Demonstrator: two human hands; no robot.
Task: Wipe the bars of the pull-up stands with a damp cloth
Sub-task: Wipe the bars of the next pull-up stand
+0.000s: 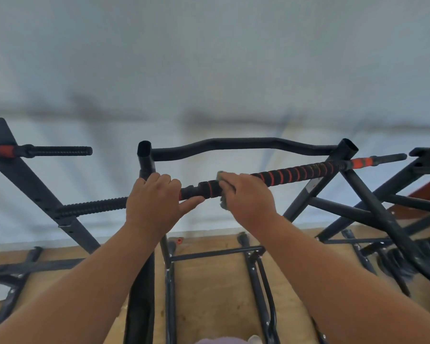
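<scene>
The left hand [152, 202] curls around the padded bar [296, 171] beside the upright, probably steadying it. Just to its right, the right hand [248, 198] grips the damp cloth [222, 192] wrapped against the bar, so rubbing covers it all round.

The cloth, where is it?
In the head view, just right of centre, the cloth is wrapped on the striped bar under the right hand.
</scene>
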